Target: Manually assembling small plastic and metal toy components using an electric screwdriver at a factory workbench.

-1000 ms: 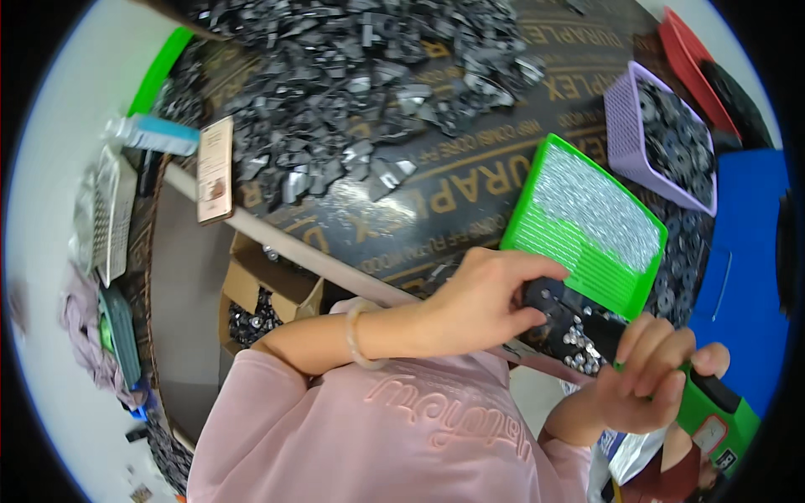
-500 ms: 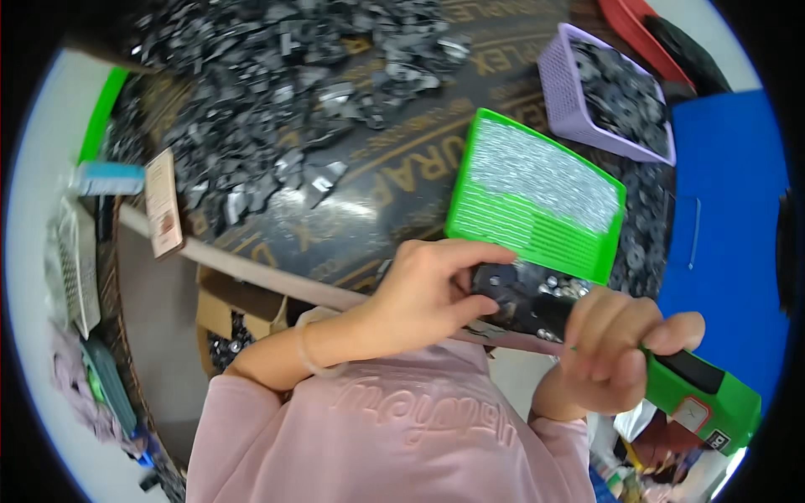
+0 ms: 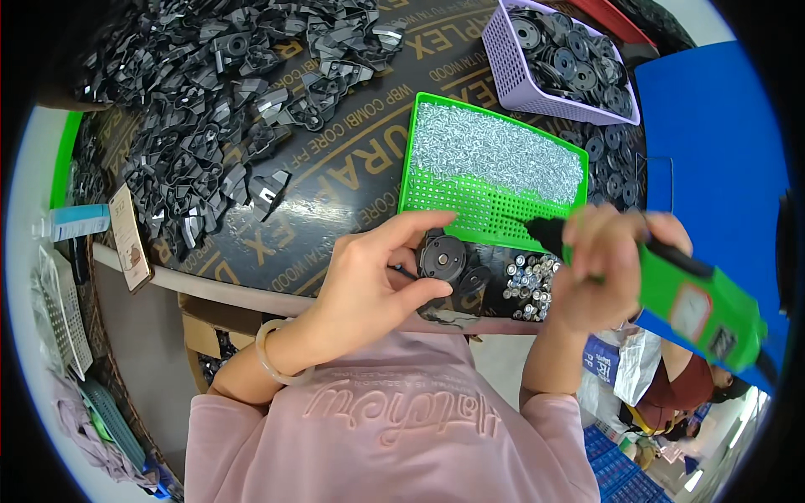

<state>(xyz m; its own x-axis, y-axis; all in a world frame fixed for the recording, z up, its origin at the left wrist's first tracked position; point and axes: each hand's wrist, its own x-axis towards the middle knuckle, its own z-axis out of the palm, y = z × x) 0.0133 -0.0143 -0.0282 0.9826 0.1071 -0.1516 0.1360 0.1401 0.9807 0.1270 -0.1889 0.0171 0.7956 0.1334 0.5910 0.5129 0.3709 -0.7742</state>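
Note:
My left hand (image 3: 369,268) pinches a black round plastic part (image 3: 444,256) with a hub in its middle, just above the table's near edge. In my right hand (image 3: 599,260), slightly blurred, is a green electric screwdriver (image 3: 700,306), its black nose pointing left. The bit reaches over the near side of a green tray (image 3: 453,199), apart from the black part. Small silvery screws (image 3: 495,151) fill the tray's far half, leaving its perforated near half bare. Beside the held part lie another black disc (image 3: 474,281) and a pile of small round metal pieces (image 3: 530,285).
A heap of black plastic parts (image 3: 226,109) covers the table's far left. At the back right stands a purple basket (image 3: 511,84) of black discs, more lying beside it. A phone (image 3: 132,239) rests at the left edge. A blue panel (image 3: 713,142) borders the right; a person (image 3: 679,390) is beyond.
The screwdriver's nose has come away from the black part in my left hand and swung up over the green tray. My left hand keeps its hold. The whole view has shifted slightly.

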